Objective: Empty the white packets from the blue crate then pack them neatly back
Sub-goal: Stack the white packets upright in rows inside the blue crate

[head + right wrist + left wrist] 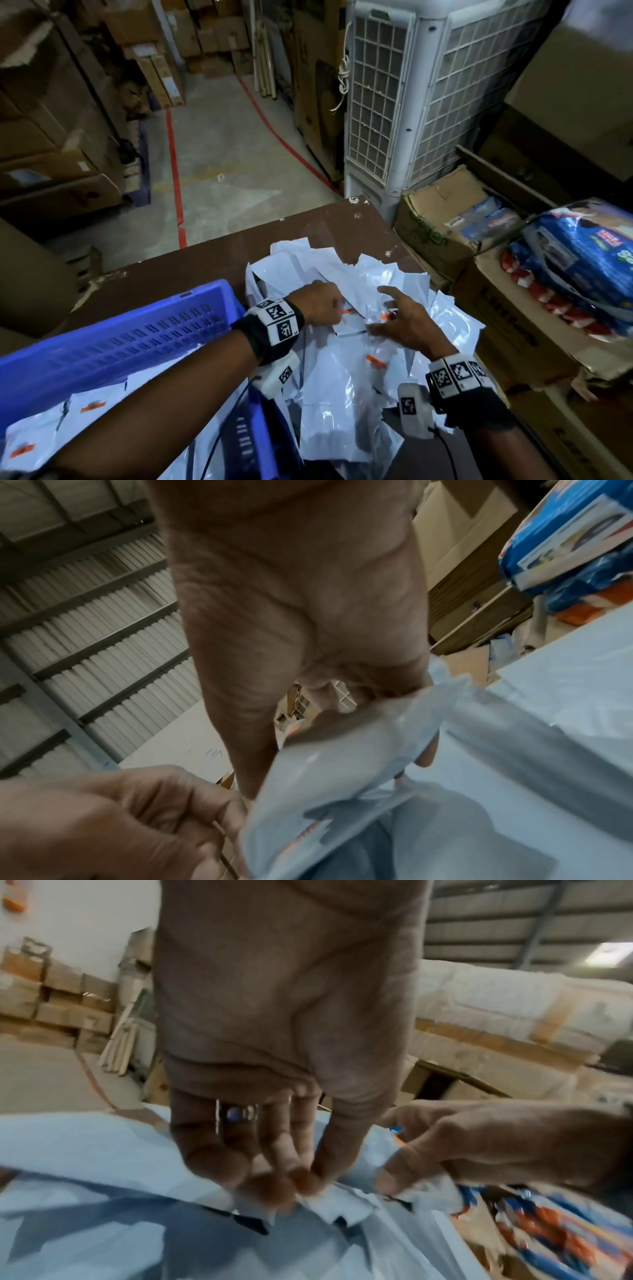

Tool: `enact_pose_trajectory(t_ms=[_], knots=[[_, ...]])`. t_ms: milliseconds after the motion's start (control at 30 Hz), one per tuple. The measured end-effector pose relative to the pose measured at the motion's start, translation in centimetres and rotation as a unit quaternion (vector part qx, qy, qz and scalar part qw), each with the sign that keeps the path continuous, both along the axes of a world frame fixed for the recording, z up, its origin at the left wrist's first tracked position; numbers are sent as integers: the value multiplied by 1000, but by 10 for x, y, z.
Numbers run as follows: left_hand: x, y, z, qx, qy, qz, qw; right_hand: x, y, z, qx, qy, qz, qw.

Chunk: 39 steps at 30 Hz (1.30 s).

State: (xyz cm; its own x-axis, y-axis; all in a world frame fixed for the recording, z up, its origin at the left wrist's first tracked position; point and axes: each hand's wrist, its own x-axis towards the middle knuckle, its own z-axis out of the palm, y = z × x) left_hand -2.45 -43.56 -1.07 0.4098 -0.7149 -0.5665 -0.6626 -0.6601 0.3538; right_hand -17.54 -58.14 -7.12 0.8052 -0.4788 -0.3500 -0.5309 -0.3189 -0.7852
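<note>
You are pinching one white packet [352, 320] off the loose heap with both your left hand [320, 301] and right hand [407, 322], probably to square it before laying it in the blue crate [113, 342].

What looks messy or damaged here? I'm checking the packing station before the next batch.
The white packets lie in a loose, overlapping heap on the brown table, right of the blue crate, some hanging over its edge. The cardboard box beside it is torn and crumpled. Both hands are sorting the heap.
</note>
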Motion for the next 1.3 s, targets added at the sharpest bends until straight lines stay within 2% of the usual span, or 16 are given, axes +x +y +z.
enact_pose_trajectory(t_ms=[67,167,267,367,500,667,800,900,1033,1133,1200,1300], knots=[[2,-3,-2,-6,-85,-36,996,-11,-3,-1,-15,34,33,999],[-2,-11,-5,43,-142,-64,987,-26,-9,-4,-46,53,69,995],[-4,-19,-12,33,-162,-55,985,-38,-17,-3,-99,62,90,989],[-2,-28,-17,2,-188,-72,980,-48,-28,3,-113,92,90,985],[2,-38,-18,18,-227,-121,966,-61,-52,4,-233,119,113,959],[7,-37,-24,94,-145,-183,968,-71,-66,13,-304,108,170,931],[9,-38,-30,96,-157,-194,964,-66,-60,0,-328,53,234,914],[9,-40,-33,121,-159,-194,960,-59,-55,-14,-362,7,243,900],[9,-39,-33,140,-182,-202,952,-55,-46,-23,-396,-5,188,899],[10,-37,-29,121,-238,-196,943,-60,-34,-24,-393,17,60,917],[11,-37,-27,112,-251,-169,947,-66,-23,-23,-374,-1,-8,927],[12,-39,-29,78,-259,-115,956,-72,-5,-23,-323,-20,-49,945]])
